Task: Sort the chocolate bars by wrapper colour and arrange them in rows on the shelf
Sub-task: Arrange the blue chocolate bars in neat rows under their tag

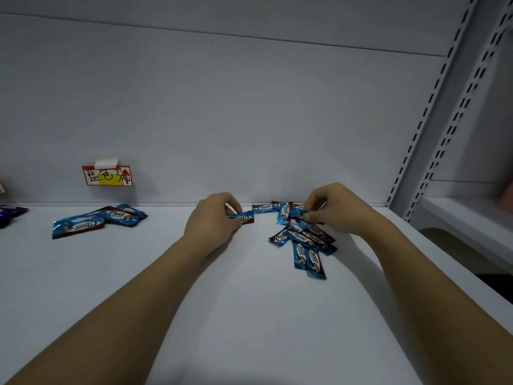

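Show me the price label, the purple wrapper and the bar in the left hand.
price label (pixel 107 176), head view, yellow patch.
purple wrapper (pixel 11 213), head view, middle.
bar in the left hand (pixel 245 217), head view, exposed end.

Shop: white retail shelf (pixel 249 287), slotted uprights (pixel 433 112), handwritten price tag (pixel 107 175) taped on back panel (pixel 222 107).

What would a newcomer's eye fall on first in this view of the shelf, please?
Probably the two bare hands at the back of the white shelf: the left hand pinches one blue Choco bar, and the right hand pinches another at the top of a loose pile of blue Choco bars. Next comes the red-and-yellow handwritten label taped to the back wall, above a smaller blue group at left.
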Demonstrator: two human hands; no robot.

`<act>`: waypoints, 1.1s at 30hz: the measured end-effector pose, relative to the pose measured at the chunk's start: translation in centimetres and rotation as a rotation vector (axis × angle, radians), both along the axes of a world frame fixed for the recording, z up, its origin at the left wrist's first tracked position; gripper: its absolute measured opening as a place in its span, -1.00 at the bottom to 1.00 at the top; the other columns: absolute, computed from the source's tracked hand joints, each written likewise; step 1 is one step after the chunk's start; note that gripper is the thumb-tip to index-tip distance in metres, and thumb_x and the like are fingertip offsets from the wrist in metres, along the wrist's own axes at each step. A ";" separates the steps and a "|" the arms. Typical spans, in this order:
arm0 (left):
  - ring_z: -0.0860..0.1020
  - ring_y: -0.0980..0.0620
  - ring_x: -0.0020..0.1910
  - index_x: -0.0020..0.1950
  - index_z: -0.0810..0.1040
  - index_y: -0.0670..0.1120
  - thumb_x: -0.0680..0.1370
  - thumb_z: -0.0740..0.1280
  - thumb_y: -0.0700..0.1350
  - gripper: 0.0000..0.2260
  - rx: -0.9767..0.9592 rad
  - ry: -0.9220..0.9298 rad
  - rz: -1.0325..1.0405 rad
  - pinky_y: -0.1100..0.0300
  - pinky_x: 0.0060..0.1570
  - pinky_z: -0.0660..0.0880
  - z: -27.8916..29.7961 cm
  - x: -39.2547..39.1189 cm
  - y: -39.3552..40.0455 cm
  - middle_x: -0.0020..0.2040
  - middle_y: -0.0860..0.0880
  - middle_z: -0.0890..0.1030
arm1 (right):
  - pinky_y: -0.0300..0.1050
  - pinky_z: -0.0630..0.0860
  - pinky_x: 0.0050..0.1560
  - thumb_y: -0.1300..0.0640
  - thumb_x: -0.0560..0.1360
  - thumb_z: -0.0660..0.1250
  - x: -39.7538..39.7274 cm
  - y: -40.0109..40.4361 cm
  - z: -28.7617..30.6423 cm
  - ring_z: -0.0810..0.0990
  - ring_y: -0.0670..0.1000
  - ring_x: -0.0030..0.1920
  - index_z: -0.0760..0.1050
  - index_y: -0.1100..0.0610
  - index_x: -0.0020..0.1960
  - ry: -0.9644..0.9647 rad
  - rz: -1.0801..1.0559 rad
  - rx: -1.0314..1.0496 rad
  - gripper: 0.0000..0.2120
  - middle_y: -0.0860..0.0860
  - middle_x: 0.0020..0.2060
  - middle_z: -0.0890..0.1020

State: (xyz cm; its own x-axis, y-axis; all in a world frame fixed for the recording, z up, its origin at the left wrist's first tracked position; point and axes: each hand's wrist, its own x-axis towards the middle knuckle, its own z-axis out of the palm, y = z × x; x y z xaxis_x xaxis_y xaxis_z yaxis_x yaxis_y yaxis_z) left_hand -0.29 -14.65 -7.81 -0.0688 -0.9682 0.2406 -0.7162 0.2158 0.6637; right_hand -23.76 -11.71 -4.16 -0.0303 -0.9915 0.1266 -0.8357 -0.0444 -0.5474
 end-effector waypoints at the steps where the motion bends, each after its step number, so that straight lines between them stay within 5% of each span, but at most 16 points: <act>1: 0.48 0.14 -0.23 -0.07 0.58 0.00 0.45 0.47 -0.18 -0.86 -0.002 0.021 -0.002 0.30 -0.32 0.34 0.1 -0.1 0.1 -0.11 0.03 0.60 | -0.28 0.38 -0.31 0.16 0.45 0.49 -0.2 0.1 0.2 0.57 -0.08 -0.22 0.59 0.05 -0.15 -0.024 -0.023 -0.025 -0.92 -0.02 -0.20 0.64; 10: 0.54 0.18 -0.30 -0.06 0.61 -0.03 0.46 0.48 -0.20 -0.88 0.014 0.280 -0.011 0.38 -0.36 0.38 0.9 -0.4 0.4 -0.16 0.03 0.65 | -0.11 0.66 -0.18 0.23 0.41 0.51 0.6 1.3 1.2 0.69 0.05 -0.22 0.61 0.25 -0.06 -0.235 0.051 0.259 -0.85 0.14 -0.18 0.69; 16: 0.63 0.08 -0.28 -0.10 0.58 -0.07 0.47 0.47 -0.23 -0.89 0.062 0.444 0.003 0.31 -0.33 0.54 1.1 -0.5 0.4 -0.16 -0.04 0.67 | -0.31 0.46 -0.34 0.05 0.40 0.52 1.3 1.1 0.9 0.60 -0.08 -0.17 0.66 0.10 -0.05 0.038 0.038 0.302 -0.82 -0.03 -0.15 0.67; 23: 0.60 0.18 -0.21 -0.13 0.57 -0.01 0.45 0.50 -0.17 -0.87 0.096 0.425 -0.010 0.32 -0.32 0.43 1.0 -0.9 0.4 -0.21 0.08 0.63 | -0.14 0.51 -0.02 -0.02 0.40 0.52 1.7 0.9 0.6 0.59 -0.01 -0.03 0.65 0.02 0.02 0.152 0.056 0.284 -0.77 -0.03 -0.02 0.63; 29: 0.62 0.13 -0.21 -0.08 0.59 -0.07 0.43 0.50 -0.20 -0.86 0.162 0.415 -0.048 0.34 -0.32 0.50 0.7 -2.4 0.9 -0.17 0.02 0.65 | -0.11 0.52 -0.03 0.06 0.42 0.51 1.2 0.9 0.7 0.59 0.04 -0.04 0.62 0.06 -0.04 0.023 0.074 0.282 -0.84 0.01 -0.06 0.63; 33: 0.65 0.08 -0.25 -0.07 0.61 -0.14 0.41 0.51 -0.26 -0.85 0.214 0.454 -0.079 0.33 -0.38 0.56 1.2 -4.0 0.7 -0.18 -0.08 0.68 | -0.17 0.52 -0.17 0.12 0.45 0.49 -0.2 0.8 0.9 0.60 0.05 0.01 0.59 0.12 0.01 -0.307 0.006 0.275 -0.83 0.07 0.00 0.63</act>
State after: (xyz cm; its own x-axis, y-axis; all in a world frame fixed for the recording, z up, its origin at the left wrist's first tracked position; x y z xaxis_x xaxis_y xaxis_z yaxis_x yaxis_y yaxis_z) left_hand -4.32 -13.91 -6.58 -0.0787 -0.9951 0.0599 -0.3317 0.0828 0.9398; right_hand -23.94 -10.91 -3.27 -0.0191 -0.9874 -0.1574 -0.6315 0.1340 -0.7638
